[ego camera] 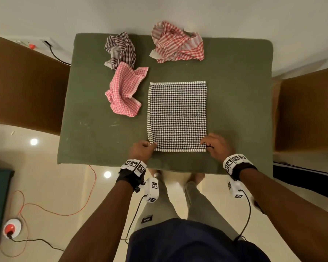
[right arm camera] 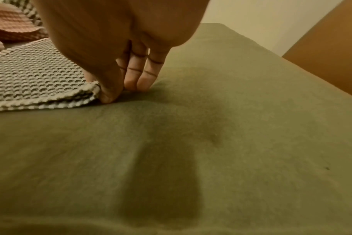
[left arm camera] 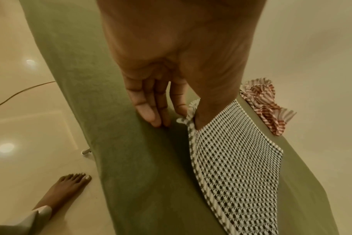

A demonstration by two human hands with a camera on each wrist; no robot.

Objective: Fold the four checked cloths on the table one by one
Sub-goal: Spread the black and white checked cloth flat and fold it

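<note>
A black-and-white checked cloth (ego camera: 177, 116) lies flat on the green table (ego camera: 95, 129), near the front edge. My left hand (ego camera: 143, 149) pinches its near left corner (left arm camera: 186, 118) between thumb and forefinger, and the corner lifts a little. My right hand (ego camera: 215, 145) pinches the near right corner (right arm camera: 94, 89), thumb on top. Three crumpled cloths lie beyond: a pink checked one (ego camera: 124, 90) left of the flat cloth, a dark brown checked one (ego camera: 120, 49) at the back, and a red-and-white checked one (ego camera: 177, 43) at the back right.
Brown chairs (ego camera: 21, 86) stand close on both sides of the table. Cables and a red-and-white socket reel (ego camera: 11, 226) lie on the tiled floor at the left. My bare feet (left arm camera: 70, 186) stand under the table's front edge.
</note>
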